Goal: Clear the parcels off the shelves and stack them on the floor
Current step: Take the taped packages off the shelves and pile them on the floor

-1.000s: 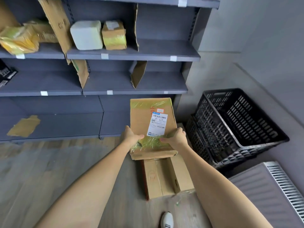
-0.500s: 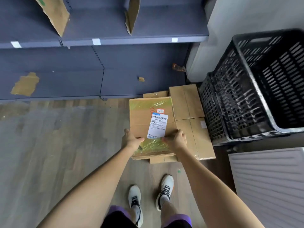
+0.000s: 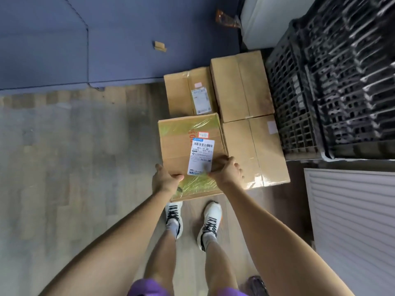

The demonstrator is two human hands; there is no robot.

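Observation:
I hold a flat cardboard parcel with yellowish tape and a white shipping label, low over the wooden floor. My left hand grips its near left corner and my right hand its near right edge. Three cardboard parcels lie on the floor beyond and beside it: one with a label, a bigger plain one and another plain one to the right of the held parcel. The bottom shelf is dark blue and holds only a cardboard scrap.
Stacked black plastic crates stand right of the parcels. A white radiator runs along the lower right. My feet in white shoes stand just behind the held parcel. Wooden floor spreads to the left.
My view has tilted down from the shelves to the floor. The held parcel has come lower, next to the parcels lying on the floor; both hands keep their grip.

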